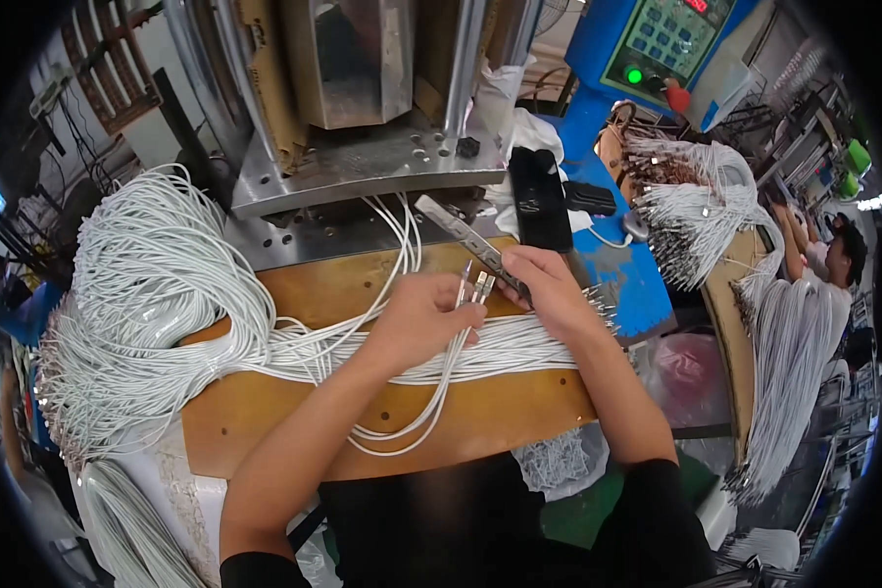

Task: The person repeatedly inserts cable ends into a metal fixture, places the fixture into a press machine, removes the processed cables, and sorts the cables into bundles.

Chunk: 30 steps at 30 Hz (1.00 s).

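In front of me, my left hand (426, 318) pinches a few white cables near their ends. Bare metal connectors (482, 285) stick up past its fingertips. A long grey metal bar (461, 233) with notches along it slants up to the left, and my right hand (551, 294) is closed round its lower end. The connectors and the bar are close together; whether they touch I cannot tell. Beneath both hands, a bundle of white cables (510, 343) runs across the brown board (265, 421). Several cables (402, 230) rise from it to the press.
A steel press (363, 186) stands just beyond the board. At left lies a big heap of white cables (167, 265). A black phone (539, 201) is near the blue control box (598, 59). More cable bundles (691, 220) hang at right, by another person (835, 265).
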Tool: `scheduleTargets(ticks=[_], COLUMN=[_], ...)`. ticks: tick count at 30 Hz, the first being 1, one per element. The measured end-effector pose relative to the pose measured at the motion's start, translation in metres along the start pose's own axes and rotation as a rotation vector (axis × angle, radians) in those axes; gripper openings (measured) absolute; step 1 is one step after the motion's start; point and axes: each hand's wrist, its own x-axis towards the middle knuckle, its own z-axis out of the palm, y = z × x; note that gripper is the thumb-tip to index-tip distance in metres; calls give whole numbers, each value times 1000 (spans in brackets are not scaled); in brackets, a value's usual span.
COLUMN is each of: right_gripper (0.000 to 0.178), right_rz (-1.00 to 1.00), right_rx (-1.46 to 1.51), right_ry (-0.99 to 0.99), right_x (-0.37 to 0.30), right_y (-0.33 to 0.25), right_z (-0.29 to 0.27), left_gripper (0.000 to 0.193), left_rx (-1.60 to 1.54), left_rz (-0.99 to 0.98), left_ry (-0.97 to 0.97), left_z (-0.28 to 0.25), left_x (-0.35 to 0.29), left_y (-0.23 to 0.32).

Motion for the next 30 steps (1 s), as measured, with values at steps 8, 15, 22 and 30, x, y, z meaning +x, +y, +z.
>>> scheduleTargets(ticks=[8, 15, 22, 30], right_gripper=[28, 32, 30, 27], right_rz=[-240, -270, -187, -174], right_rx=[-602, -677, -339, -262], right_ry=[-132, -136, -135, -148], right_x=[9, 10, -2, -2], right_y=[25, 17, 6, 6], right_z=[-15, -7, 9, -1], left_gripper=[18, 16, 11, 18], left_rx=[0, -64, -45, 5], left_rz=[-23, -81, -50, -14], left_ry=[-67, 35, 67, 106], left_z=[6, 9, 8, 2], left_x=[-1, 0, -2, -6], left_y=[2, 5, 1, 2])
